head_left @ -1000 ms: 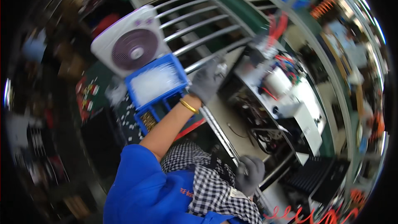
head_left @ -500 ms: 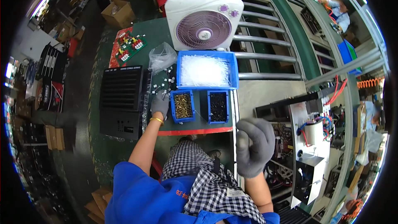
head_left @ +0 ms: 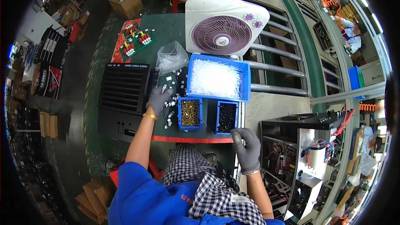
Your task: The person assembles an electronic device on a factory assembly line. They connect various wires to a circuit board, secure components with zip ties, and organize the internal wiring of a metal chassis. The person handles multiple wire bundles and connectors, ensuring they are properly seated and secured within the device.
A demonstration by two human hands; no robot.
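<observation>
My left hand [head_left: 157,101], in a grey glove, reaches over small loose white connectors [head_left: 168,115] on the green tabletop. A white connector [head_left: 163,88] shows at its pinched fingertips. The black slatted metal panel [head_left: 125,87] lies just left of that hand. My right hand [head_left: 248,152], also gloved, hovers past the table's front right corner with fingers curled toward the thumb; what they hold, if anything, I cannot make out. Closest to it is a blue bin of black screws [head_left: 226,117]. A blue bin of brass-coloured fasteners [head_left: 190,113] stands between the hands.
A blue tray [head_left: 190,81] of thin white strips stands before a white and purple fan [head_left: 223,27]. A clear bag [head_left: 172,57] and green circuit boards [head_left: 138,41] lie farther left. Rollers [head_left: 277,67] run at right, with an open machine chassis [head_left: 287,150] nearer me.
My right hand has moved down and left, toward the table corner. My left hand stays among the connectors, its fingers shifted. The whole view has swung slightly.
</observation>
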